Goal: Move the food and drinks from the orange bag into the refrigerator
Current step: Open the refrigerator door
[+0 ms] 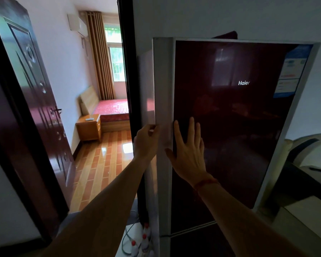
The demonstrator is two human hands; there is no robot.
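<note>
Two hands meet the dark red refrigerator (230, 127), which stands beside an open doorway. Left hand (145, 143) curls its fingers narrowly around the white door edge. Right hand (188, 151) lies flat on the door front, fingers spread wide, holding nothing. Three red-capped bottles (144, 240) stand on the floor below.

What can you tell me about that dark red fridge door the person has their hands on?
The refrigerator door is a tall, glossy dark red panel with a pale frame, a white Haier logo and a blue label at its top right corner. The right hand lies flat on its front; the left hand curls around its pale left edge.
</note>
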